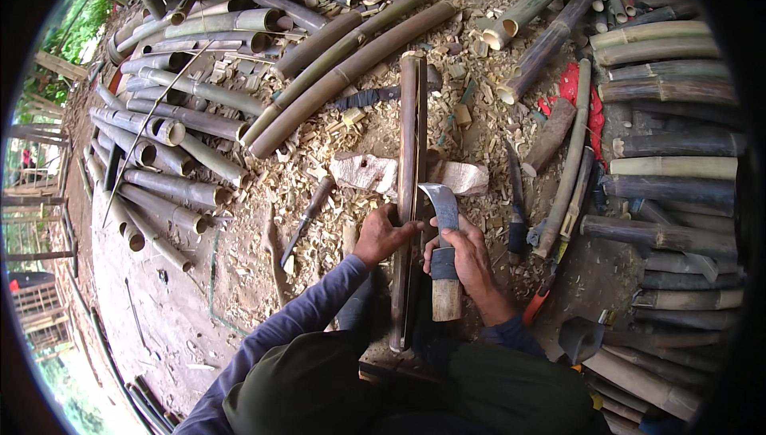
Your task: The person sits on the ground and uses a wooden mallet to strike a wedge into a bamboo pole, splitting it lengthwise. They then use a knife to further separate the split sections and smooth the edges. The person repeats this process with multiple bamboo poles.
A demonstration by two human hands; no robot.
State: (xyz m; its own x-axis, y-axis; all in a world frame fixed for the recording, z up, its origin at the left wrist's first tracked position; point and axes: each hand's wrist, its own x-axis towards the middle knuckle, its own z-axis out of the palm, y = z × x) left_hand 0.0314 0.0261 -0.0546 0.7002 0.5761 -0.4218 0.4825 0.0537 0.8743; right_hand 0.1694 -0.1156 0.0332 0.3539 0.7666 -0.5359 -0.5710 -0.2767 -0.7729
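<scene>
Now gripped split bamboo pole (409, 164) in left hand (383, 236), across pale wood block (363, 173); clamped right hand (472, 263) round hooked knife (447, 216), tip right by pole's edge. Had open ground (179, 299) at left, stacked bamboo (674, 166) crowding right, wood chips (315, 165) ahead, culms (191, 119) fanned beyond.

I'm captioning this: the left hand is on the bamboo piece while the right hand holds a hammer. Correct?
Not a hammer: in the head view, the right hand holds a hook-tipped knife; the left hand is on the bamboo piece.
</scene>
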